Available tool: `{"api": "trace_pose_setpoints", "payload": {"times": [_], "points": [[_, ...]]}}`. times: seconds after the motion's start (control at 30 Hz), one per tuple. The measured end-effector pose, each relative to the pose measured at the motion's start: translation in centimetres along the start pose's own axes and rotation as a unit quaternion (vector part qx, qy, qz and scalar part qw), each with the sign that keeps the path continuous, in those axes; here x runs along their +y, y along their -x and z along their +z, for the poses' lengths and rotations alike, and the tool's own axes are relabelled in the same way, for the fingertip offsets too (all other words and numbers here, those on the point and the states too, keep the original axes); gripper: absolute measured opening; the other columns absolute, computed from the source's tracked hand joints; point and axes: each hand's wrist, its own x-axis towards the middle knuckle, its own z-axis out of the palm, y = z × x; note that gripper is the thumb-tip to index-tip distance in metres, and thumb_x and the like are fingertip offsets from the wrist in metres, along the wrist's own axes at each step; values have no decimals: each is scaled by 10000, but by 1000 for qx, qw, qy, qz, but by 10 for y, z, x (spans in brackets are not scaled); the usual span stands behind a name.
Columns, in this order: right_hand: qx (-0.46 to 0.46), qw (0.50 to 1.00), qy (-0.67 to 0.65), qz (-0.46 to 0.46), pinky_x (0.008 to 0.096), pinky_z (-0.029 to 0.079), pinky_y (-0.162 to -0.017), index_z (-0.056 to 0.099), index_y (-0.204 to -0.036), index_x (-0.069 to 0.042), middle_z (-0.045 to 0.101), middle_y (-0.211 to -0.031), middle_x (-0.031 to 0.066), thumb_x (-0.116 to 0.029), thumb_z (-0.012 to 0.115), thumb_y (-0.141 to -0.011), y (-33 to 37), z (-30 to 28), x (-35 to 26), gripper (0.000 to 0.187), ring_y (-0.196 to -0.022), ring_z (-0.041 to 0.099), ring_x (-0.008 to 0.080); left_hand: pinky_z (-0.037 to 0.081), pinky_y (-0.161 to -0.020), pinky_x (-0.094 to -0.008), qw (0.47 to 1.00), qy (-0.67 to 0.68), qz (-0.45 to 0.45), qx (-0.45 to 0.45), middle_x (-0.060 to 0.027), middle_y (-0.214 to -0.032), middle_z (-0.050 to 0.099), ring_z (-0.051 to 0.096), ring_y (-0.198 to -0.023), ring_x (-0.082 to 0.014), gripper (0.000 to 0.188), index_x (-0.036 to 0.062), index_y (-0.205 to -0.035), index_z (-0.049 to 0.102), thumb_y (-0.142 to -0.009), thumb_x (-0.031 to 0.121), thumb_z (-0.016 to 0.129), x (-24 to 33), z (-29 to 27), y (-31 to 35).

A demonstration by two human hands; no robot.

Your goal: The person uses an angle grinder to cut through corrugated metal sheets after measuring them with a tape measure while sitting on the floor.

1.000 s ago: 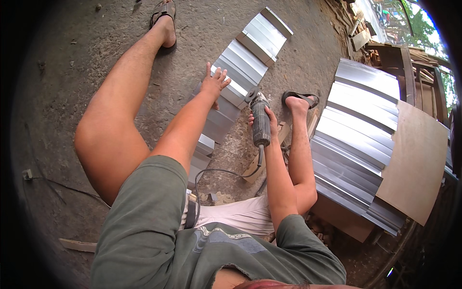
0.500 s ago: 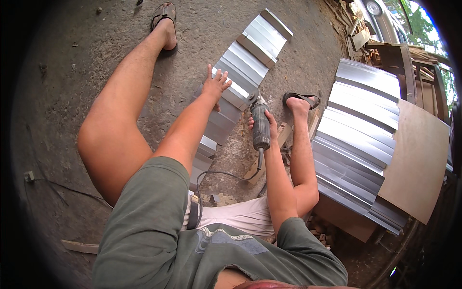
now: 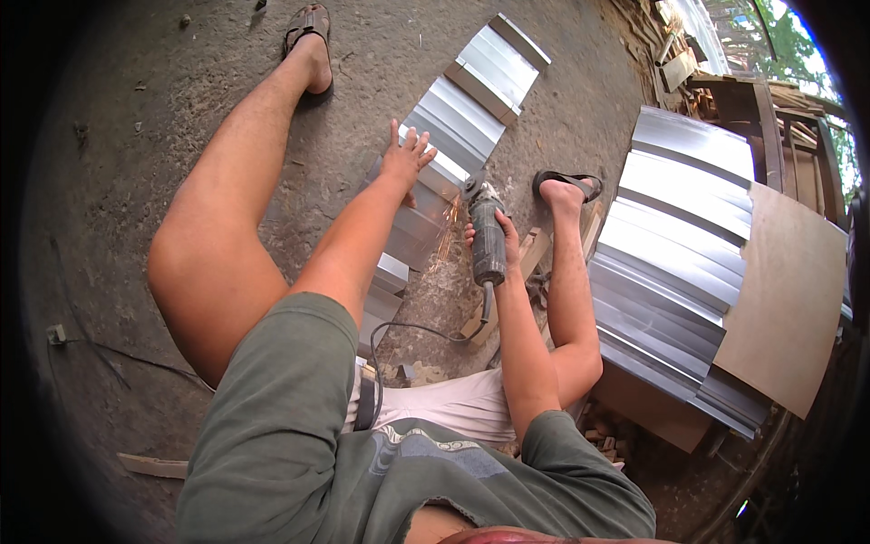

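My right hand point(image 3: 509, 238) is wrapped around the grey body of an angle grinder point(image 3: 489, 243). The grinder's head meets the right edge of a long strip of ribbed metal roofing sheet point(image 3: 464, 116) lying on the ground. Orange sparks point(image 3: 449, 227) spray from that spot toward me. My left hand point(image 3: 406, 165) rests with spread fingers on the sheet, to the left of the grinder head. A black power cord point(image 3: 426, 326) leaves the grinder's rear end and loops back toward my waist.
Wider ribbed metal sheets point(image 3: 675, 218) are stacked on the right, partly covered by a tan board point(image 3: 787, 290). Wooden offcuts point(image 3: 535, 249) lie beside my right foot point(image 3: 564, 192). Wooden frames point(image 3: 770, 127) and scrap stand at the far right. My left foot point(image 3: 313, 54) is at the upper left.
Sparks now fly from the sheet's edge, where only a few faint ones showed before. The grinder has shifted very slightly left. My left hand keeps its place.
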Motion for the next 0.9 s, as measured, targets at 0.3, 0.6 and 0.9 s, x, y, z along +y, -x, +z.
{"api": "trace_pose_setpoints", "payload": {"times": [0.3,0.6,0.9], "points": [[10,1000,-2,-12,380,616,-725,502,-1206,121,599,-1021,202,-420,661,-960,0,-4,6,615,-826,663,270,21,-1185,-776,1000,7,6,0,-71,-1736,123,118,-1592,-342,1430,268,-1672,127,-542,762,851,0,-1,1],[6,1000,-14,-3,389,621,-731,518,-1187,118,605,-1019,204,-415,646,-971,2,-4,10,589,-835,670,277,12,-1186,-782,1000,1,3,-17,-58,-1743,77,98,-1597,-334,1484,301,-1673,55,-521,794,850,1,1,-5],[1,1000,8,-11,401,621,-757,484,-1225,125,592,-1053,200,-412,650,-967,4,-9,17,618,-864,663,281,16,-1186,-782,1000,1,2,-15,-57,-1743,78,104,-1595,-336,1497,302,-1673,42,-513,797,849,0,1,-5]]}}
